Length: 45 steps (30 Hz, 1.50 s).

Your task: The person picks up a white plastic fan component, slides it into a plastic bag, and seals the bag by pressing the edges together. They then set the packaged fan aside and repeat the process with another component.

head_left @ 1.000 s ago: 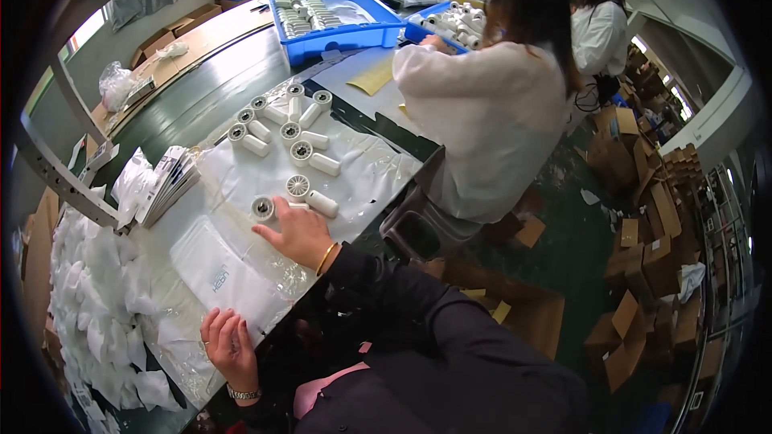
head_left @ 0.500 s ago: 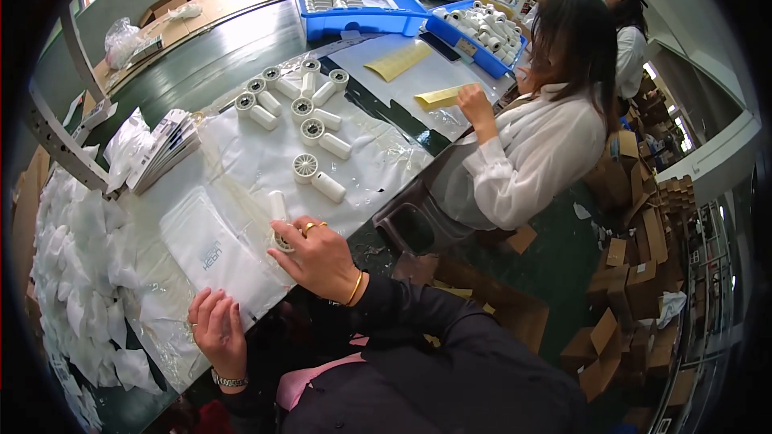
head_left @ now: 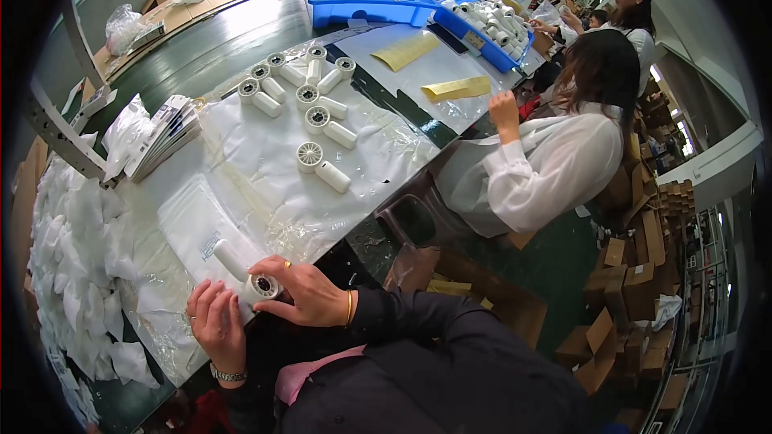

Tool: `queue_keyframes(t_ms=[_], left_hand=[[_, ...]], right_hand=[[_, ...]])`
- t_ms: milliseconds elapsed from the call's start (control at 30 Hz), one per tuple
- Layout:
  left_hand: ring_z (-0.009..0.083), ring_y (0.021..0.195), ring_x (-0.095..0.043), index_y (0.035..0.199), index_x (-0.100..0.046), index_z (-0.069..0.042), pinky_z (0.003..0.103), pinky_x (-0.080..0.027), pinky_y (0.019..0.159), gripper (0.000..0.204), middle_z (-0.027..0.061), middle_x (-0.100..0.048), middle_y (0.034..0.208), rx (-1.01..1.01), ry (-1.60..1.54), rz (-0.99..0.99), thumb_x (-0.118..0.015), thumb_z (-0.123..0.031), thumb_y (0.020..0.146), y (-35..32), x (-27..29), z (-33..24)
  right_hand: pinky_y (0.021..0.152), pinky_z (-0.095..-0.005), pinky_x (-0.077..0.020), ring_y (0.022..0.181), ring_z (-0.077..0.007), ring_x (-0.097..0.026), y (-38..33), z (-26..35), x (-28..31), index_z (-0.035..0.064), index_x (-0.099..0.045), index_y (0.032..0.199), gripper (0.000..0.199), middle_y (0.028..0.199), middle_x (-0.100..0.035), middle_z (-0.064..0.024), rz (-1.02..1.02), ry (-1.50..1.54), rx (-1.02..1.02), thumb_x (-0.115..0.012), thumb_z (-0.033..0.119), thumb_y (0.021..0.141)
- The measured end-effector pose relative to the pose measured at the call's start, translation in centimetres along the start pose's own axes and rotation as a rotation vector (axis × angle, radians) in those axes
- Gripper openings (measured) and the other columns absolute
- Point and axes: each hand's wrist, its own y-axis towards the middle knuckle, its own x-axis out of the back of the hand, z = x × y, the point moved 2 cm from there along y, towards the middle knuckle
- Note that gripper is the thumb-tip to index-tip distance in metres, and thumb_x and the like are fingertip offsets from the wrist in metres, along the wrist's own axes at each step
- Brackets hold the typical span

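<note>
My right hand (head_left: 310,293) is closed round the head of a white handheld fan (head_left: 233,260), its round grille facing up and its handle pointing up and left. The fan is over the near end of a stack of pale plastic pouches (head_left: 186,213). Close by on the left, my left hand (head_left: 217,325) has its fingers stretched out at the pouches' near edge, almost at the fan. Whether its fingertips touch the pouches is hard to tell. Beyond, several similar white fans (head_left: 311,157) lie on the plastic-covered table (head_left: 265,185).
White filled pouches (head_left: 80,265) are heaped at the left. A pile of booklets (head_left: 165,141) lies behind the pouch stack. Blue bins (head_left: 370,12) of white parts stand at the back. On the right, a co-worker (head_left: 555,161) sits by yellow sheets (head_left: 457,88).
My right hand has brought the fan left and nearer to me, over the pouch stack and beside my left hand. The co-worker has leaned lower; the view has shifted slightly.
</note>
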Motion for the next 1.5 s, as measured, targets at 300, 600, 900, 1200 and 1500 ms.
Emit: queue_keyframes(t_ms=[300,600,900,1200,1500], left_hand=[[0.0390,0.122,-0.068,0.106,-0.076,0.001,0.048,-0.052,0.106,0.013,0.0145,-0.076,0.116,0.001,-0.002,-0.013,-0.075,0.004,0.093,0.0,0.0,0.1],[0.0368,0.123,-0.069,0.107,-0.076,0.003,0.046,-0.051,0.109,0.009,0.0142,-0.077,0.116,0.063,-0.074,-0.024,-0.071,0.002,0.099,-0.3,0.2,0.5],[0.0324,0.120,-0.070,0.105,-0.072,0.002,0.042,-0.051,0.109,0.005,0.0143,-0.076,0.114,0.173,-0.212,-0.093,-0.070,0.003,0.101,-0.5,0.3,1.5],[0.0316,0.113,-0.072,0.097,-0.070,0.000,0.039,-0.054,0.097,0.006,0.0125,-0.074,0.104,0.248,-0.296,-0.162,-0.075,0.003,0.097,-0.8,0.5,1.5],[0.0293,0.109,-0.072,0.099,-0.072,0.001,0.038,-0.055,0.097,0.003,0.0130,-0.074,0.105,0.162,-0.236,-0.148,-0.071,0.002,0.102,-1.2,0.8,2.1]], right_hand=[[0.071,-0.0392,-0.0548,0.077,-0.0322,-0.067,-1.5,-1.2,0.5,0.0055,-0.053,0.141,0.060,0.123,-0.068,-0.0178,-0.074,0.000,-0.002,-0.085,0.028,0.096],[0.061,-0.0327,-0.0540,0.068,-0.0216,-0.065,-2.5,-2.8,-0.1,0.0038,-0.051,0.142,0.064,0.123,-0.069,-0.0148,-0.116,0.044,0.013,-0.088,0.024,0.095],[0.067,-0.0276,-0.0598,0.089,-0.0180,-0.076,-2.9,-4.5,-0.2,0.0012,-0.047,0.143,0.061,0.129,-0.070,-0.0165,-0.129,0.124,0.014,-0.086,0.012,0.097],[0.072,-0.0268,-0.0607,0.099,-0.0171,-0.076,-2.9,-4.3,-0.8,0.0003,-0.047,0.140,0.056,0.125,-0.072,-0.0175,-0.143,0.175,-0.004,-0.084,0.008,0.098],[0.089,-0.0298,-0.0590,0.107,-0.0169,-0.073,-3.5,-4.4,-0.6,-0.0009,-0.047,0.141,0.056,0.130,-0.070,-0.0151,-0.154,0.203,-0.086,-0.083,0.005,0.099]])
